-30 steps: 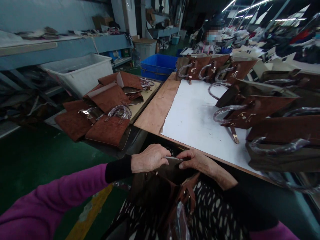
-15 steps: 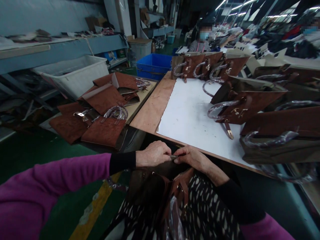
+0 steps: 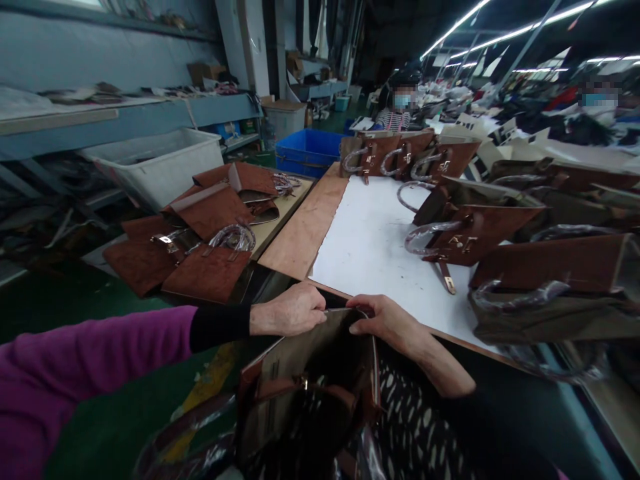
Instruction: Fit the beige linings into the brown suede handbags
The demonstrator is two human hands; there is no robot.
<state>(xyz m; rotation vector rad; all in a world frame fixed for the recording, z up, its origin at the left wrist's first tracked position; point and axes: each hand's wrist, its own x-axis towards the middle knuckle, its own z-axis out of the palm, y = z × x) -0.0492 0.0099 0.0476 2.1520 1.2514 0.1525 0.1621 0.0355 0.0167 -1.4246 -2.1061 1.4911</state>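
An unclosed brown handbag (image 3: 280,387) with a dark olive lining rests on my lap, its mouth facing up. My left hand (image 3: 293,311) pinches the far rim of this bag near its middle. Just to the right, my right hand (image 3: 383,321) grips the same rim between thumb and fingers, close to the bag's far right corner. Plastic-wrapped handles (image 3: 195,433) hang at the bag's near left side. A small gold clasp (image 3: 305,383) shows on a strap across the opening. The bag's lower part is in shadow.
A table with white paper (image 3: 365,233) stands ahead, bearing several brown handbags (image 3: 480,233). More brown bags (image 3: 207,273) are piled on a lower surface at left. Behind are a white bin (image 3: 165,160) and a blue crate (image 3: 305,153). A masked person (image 3: 397,113) sits beyond the table.
The bag's mouth has spread wider and its inside now shows more. My hands have moved slightly apart along the rim, and the camera view has tilted up a little.
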